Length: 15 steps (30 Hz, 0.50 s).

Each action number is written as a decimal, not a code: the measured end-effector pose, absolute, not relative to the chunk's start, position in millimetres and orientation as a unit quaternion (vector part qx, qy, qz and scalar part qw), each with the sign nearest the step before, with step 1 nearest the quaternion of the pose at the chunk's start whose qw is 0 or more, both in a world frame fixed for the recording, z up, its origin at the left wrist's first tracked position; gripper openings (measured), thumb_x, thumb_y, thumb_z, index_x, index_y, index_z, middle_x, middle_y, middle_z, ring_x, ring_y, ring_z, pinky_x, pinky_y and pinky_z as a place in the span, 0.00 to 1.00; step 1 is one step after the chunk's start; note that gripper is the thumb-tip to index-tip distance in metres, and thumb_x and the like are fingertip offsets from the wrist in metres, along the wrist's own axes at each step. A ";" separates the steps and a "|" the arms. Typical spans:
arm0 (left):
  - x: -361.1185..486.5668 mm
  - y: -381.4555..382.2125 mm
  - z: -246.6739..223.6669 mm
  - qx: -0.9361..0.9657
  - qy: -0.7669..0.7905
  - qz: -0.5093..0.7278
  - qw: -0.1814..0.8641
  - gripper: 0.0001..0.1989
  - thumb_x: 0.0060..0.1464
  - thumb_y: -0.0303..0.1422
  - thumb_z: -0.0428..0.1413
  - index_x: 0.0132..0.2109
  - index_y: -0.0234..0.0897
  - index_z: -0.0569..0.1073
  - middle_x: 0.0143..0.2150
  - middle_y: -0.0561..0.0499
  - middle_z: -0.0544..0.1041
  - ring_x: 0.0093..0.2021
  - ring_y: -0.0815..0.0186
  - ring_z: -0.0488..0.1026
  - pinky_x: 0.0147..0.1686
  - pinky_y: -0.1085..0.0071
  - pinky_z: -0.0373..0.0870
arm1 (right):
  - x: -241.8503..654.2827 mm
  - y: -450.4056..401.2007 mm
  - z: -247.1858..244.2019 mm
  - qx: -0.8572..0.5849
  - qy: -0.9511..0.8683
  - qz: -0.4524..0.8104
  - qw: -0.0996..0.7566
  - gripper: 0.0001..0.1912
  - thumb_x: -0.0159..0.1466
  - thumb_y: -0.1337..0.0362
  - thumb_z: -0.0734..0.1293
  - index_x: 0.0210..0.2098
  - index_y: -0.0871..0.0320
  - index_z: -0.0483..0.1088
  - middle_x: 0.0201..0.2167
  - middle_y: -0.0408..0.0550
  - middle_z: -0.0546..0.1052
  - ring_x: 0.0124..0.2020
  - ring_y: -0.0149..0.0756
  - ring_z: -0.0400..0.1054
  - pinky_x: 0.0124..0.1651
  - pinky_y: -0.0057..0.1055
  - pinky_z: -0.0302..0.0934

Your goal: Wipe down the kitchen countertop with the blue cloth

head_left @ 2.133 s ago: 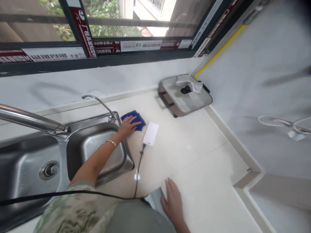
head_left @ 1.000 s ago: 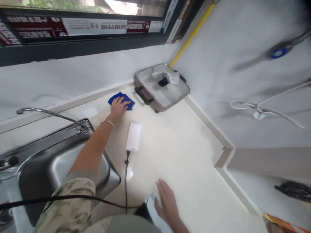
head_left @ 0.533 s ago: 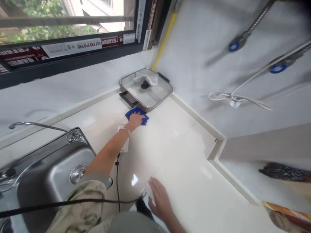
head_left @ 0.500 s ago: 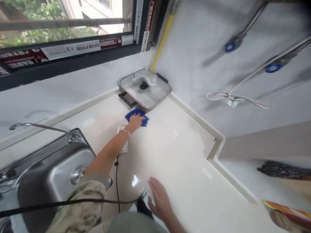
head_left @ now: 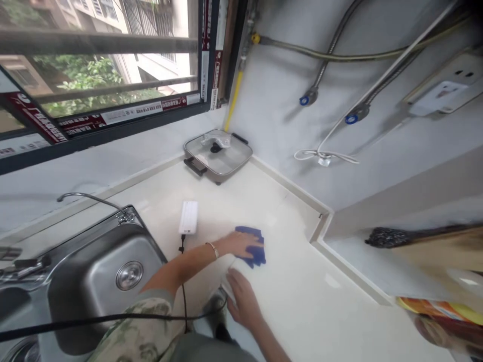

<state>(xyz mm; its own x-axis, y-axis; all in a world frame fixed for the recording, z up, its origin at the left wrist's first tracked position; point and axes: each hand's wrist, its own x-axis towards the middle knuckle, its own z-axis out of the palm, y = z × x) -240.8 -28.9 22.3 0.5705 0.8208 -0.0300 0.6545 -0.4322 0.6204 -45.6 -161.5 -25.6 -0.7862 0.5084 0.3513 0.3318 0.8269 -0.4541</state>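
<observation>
My left hand [head_left: 238, 243] lies over a blue cloth [head_left: 258, 255] on the white countertop [head_left: 294, 281], its fingers pressed down on the fabric. The cloth is spread fairly flat and shows beyond the fingertips. Just below it, my right hand [head_left: 243, 301] rests at the counter's front edge with fingers stretched out and thumb apart. Nothing shows in its grasp. To the left of the cloth is a white power bank-like box [head_left: 188, 217] with a black cable [head_left: 184, 291] plugged into its near end.
A square electric pan [head_left: 222, 158] with a glass lid stands in the back corner. At left is a steel sink [head_left: 90, 261] with a faucet [head_left: 90, 196]. A black cable crosses low in front of me. Hoses and a tied white cord [head_left: 326, 155] hang on the right wall.
My left hand has drawn the blue cloth from beside the pan toward me and to the right, uncovering the white box. My right hand stays at the counter edge. The view has shifted.
</observation>
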 end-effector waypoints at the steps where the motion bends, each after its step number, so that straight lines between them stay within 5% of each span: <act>1: -246.4 -32.9 30.1 0.829 0.425 0.166 0.324 0.32 0.61 0.46 0.57 0.70 0.52 0.62 0.74 0.48 0.58 0.71 0.53 0.59 0.67 0.56 0.61 | -44.4 -162.0 -24.2 -0.223 -0.925 0.185 0.245 0.37 0.59 0.71 0.61 0.69 0.59 0.57 0.68 0.59 0.65 0.69 0.51 0.58 0.64 0.55 0.64; 5: -290.8 -54.0 59.4 0.732 0.481 0.336 0.345 0.27 0.65 0.46 0.52 0.67 0.46 0.67 0.73 0.46 0.61 0.70 0.59 0.62 0.69 0.60 0.59 | -39.2 -149.3 -9.0 -0.257 -0.908 0.141 0.300 0.32 0.65 0.70 0.59 0.68 0.54 0.58 0.67 0.56 0.65 0.69 0.50 0.57 0.64 0.56 0.63; 10: -373.9 -116.3 68.6 0.434 0.656 0.530 0.317 0.25 0.59 0.50 0.56 0.52 0.37 0.79 0.51 0.42 0.81 0.50 0.60 0.78 0.53 0.63 0.75 | -60.0 -86.7 7.5 -0.380 -0.888 0.064 0.251 0.33 0.67 0.60 0.60 0.70 0.62 0.55 0.74 0.62 0.50 0.75 0.60 0.36 0.69 0.65 0.48; 15: -411.7 -234.6 50.8 0.286 0.766 0.531 0.223 0.32 0.59 0.55 0.48 0.55 0.31 0.74 0.43 0.41 0.81 0.34 0.65 0.76 0.40 0.65 0.76 | -95.1 -51.2 -3.7 -0.471 -0.869 0.048 0.143 0.33 0.68 0.57 0.59 0.68 0.68 0.58 0.70 0.68 0.58 0.73 0.60 0.45 0.70 0.59 0.44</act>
